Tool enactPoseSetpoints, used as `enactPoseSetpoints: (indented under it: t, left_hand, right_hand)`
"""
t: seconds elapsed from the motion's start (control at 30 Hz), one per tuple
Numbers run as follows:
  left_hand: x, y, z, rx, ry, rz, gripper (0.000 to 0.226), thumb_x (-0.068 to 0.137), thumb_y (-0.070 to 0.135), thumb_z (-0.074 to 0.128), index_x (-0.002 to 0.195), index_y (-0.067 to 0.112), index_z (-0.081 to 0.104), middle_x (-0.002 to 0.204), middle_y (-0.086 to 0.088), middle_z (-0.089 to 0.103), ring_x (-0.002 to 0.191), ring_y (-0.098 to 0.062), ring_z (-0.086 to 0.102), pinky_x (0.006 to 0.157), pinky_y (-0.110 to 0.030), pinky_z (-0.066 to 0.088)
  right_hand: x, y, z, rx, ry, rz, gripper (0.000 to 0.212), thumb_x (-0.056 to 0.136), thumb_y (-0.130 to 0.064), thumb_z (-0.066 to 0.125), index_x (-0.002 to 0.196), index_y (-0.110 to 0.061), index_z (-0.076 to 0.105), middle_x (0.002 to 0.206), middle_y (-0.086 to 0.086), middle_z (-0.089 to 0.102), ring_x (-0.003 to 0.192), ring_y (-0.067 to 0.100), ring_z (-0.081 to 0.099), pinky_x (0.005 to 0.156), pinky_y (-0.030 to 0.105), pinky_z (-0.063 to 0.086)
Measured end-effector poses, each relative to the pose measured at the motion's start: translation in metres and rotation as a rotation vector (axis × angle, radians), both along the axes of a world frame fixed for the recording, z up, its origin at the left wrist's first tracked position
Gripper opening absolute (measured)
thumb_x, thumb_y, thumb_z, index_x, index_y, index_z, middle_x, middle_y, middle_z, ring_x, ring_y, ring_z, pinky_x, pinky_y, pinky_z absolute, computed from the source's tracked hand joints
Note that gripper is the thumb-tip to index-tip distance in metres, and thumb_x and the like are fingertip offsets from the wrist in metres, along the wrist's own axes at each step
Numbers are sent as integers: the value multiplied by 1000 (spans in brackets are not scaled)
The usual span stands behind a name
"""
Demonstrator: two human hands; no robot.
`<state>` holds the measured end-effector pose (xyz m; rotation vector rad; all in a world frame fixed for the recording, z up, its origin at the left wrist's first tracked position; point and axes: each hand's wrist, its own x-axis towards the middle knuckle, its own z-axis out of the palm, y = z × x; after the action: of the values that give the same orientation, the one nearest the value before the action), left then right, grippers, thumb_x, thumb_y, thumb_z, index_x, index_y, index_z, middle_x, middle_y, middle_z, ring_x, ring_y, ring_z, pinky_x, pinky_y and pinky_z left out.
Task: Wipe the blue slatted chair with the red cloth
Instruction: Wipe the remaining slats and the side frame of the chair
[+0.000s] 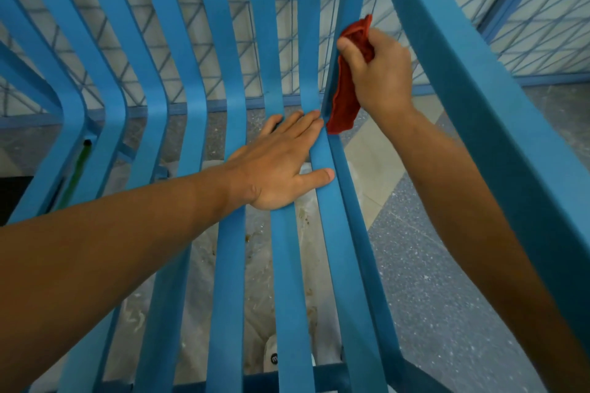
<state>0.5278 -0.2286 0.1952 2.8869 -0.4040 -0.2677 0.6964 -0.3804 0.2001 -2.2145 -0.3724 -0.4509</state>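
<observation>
Both forearms are bare from the near edge of the view to the wrists, with no sleeve, watch, band or glove on either. The left hand [281, 169] and the right hand [380, 73] carry no rings, and the fingernails that show are short and unpainted.

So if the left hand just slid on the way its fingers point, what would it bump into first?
Probably the red cloth hanging from the right hand; the left hand lies flat on the blue slatted chair, fingertips almost at the cloth's lower end.
</observation>
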Motion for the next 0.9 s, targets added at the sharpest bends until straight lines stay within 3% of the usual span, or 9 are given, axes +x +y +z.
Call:
enactPoseSetpoints:
  t: [0.07,0.13,0.2,0.27,0.33,0.53,0.7,0.83,0.9]
  left_hand:
    - [-1,0,0,-2,0,0,94,93,76,20,162,17,-5,170,2,-12,156,-16,-13,127,-44,-5]
    - [-1,0,1,-4,2,0,96,90,77,17,162,17,-4,170,1,-12,156,-16,-13,127,-43,-6]
    - [-1,0,0,5,0,0,98,88,78,14,162,17,-5,170,1,-12,156,-16,-13,127,-44,-5]
    - [0,0,0,7,-4,2,99,86,79,13,162,17,-4,170,1,-11,156,-16,-12,127,-44,-4]
    - [1,1,-2,3,-6,0,100,86,79,13,162,17,-3,170,1,-10,156,-16,-11,127,-44,-4]
    - [2,2,-3,19,-13,-6,99,86,79,14,162,17,-2,170,1,-10,156,-16,-11,127,-44,-4]
    - [2,2,-3,22,-9,-9,98,88,79,15,162,17,-2,170,2,-10,156,-16,-10,127,-43,-4]
    - [2,0,-3,30,-7,-1,102,84,82,11,162,17,0,170,2,-9,156,-16,-9,127,-44,-3]
    - [2,-1,-2,28,-10,-2,101,85,81,12,162,17,0,170,1,-8,156,-17,-9,127,-44,-3]
  right_hand:
    - [-3,-1,-11,-36,70,19,52,94,-54,61,113,-6,71,105,12,72,99,20,65,89,23,46]
    - [-13,-6,-37,-153,214,43,36,96,-38,66,105,-3,71,88,9,67,76,9,58,62,4,36]
    - [-19,-7,-61,-248,312,77,35,96,-42,64,101,-8,73,86,5,69,74,15,60,57,7,37]
    - [-14,-3,-80,-308,390,58,40,95,-50,58,103,-13,73,96,10,73,87,28,67,71,28,50]
    - [-13,1,-83,-331,481,50,44,96,-53,54,105,-14,72,102,11,72,94,31,68,78,38,53]
    - [-8,0,-86,-370,608,19,55,93,-56,54,96,-3,69,98,16,70,91,30,67,69,32,42]
    - [-49,-15,-66,-452,626,25,50,100,-48,50,104,0,67,105,20,69,87,32,61,69,33,40]
    - [-119,-38,-41,-711,497,158,43,111,-34,30,128,-6,57,124,20,61,106,37,59,80,43,44]
    - [-151,-50,-30,-741,474,185,41,111,-32,25,139,-12,48,127,18,56,109,35,55,75,39,34]
